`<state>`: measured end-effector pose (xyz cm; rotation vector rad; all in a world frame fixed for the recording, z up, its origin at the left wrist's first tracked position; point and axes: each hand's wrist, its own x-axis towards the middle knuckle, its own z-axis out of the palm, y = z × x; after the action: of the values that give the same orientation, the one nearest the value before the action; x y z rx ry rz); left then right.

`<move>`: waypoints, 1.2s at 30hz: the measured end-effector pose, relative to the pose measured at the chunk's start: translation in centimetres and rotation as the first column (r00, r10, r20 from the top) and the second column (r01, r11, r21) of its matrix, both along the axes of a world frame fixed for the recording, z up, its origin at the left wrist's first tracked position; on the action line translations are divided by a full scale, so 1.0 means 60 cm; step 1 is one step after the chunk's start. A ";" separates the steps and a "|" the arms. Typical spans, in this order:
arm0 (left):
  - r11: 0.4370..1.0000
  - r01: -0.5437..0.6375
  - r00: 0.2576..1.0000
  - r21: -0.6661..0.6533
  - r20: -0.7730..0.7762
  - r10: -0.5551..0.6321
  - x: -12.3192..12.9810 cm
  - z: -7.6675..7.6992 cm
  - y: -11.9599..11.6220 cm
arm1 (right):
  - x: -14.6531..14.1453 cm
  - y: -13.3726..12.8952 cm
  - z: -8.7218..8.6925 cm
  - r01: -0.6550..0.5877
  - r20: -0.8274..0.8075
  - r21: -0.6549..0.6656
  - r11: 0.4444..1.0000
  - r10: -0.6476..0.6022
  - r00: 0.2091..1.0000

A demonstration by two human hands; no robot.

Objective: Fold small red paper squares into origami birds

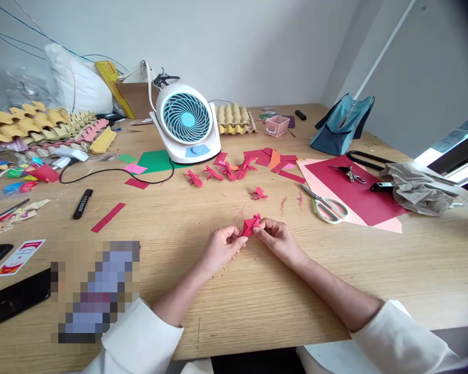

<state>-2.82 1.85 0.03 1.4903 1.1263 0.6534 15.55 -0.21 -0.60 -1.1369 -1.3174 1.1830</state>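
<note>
A small piece of folded red paper (250,226) is pinched between both my hands, just above the wooden table. My left hand (224,248) grips its left lower edge with thumb and fingers. On the right side, my right hand (276,240) has its thumb pressed on the paper's face and its fingers behind. Just beyond the hands lies a small crumpled-looking red paper figure (259,194). Farther back, several folded red paper figures (226,170) sit in a row. White-handled scissors (329,208) lie to the right of my hands.
A white fan (187,122) stands at the back. Red paper sheets (351,187) with keys on them lie at right, beside a blue bag (341,127). Egg trays (31,127) are piled at far left. A black marker (82,203) and a red strip (108,217) lie left.
</note>
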 end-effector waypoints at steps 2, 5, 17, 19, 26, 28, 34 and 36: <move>1.000 0.010 1.000 0.002 0.014 -0.010 -0.001 0.003 0.000 | 0.000 0.000 -0.001 -0.001 0.001 0.010 1.000 0.001 1.000; 1.000 0.001 0.998 0.001 0.061 -0.001 0.000 0.008 0.001 | 0.000 0.000 0.000 -0.012 -0.002 0.019 1.000 0.012 1.000; 1.000 0.012 0.996 0.016 0.089 -0.013 0.007 -0.001 -0.006 | -0.004 -0.002 0.001 -0.055 -0.027 0.016 0.998 0.056 0.998; 0.999 0.029 0.999 0.035 0.044 -0.031 0.008 0.002 -0.008 | -0.003 -0.003 0.000 -0.071 -0.012 0.025 0.997 0.071 0.997; 0.999 0.024 0.990 0.044 0.139 -0.030 0.007 0.005 -0.005 | -0.002 -0.007 0.001 -0.122 0.071 0.013 0.992 0.121 0.990; 1.000 0.012 0.981 -0.005 0.194 -0.011 0.007 0.005 -0.005 | -0.002 -0.007 0.001 -0.139 0.057 0.020 0.990 0.137 0.989; 0.996 -0.025 0.964 -0.091 0.262 0.048 0.013 0.016 -0.011 | 0.000 -0.008 0.003 -0.145 0.129 0.035 0.989 0.140 0.982; 0.995 -0.029 0.962 -0.093 0.269 0.053 0.014 0.017 -0.011 | 0.001 -0.010 0.005 -0.150 0.175 0.041 0.988 0.141 0.975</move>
<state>-2.00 1.17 1.05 1.2608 0.9629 0.8005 15.58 -0.84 -0.28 -1.1387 -1.5777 1.1671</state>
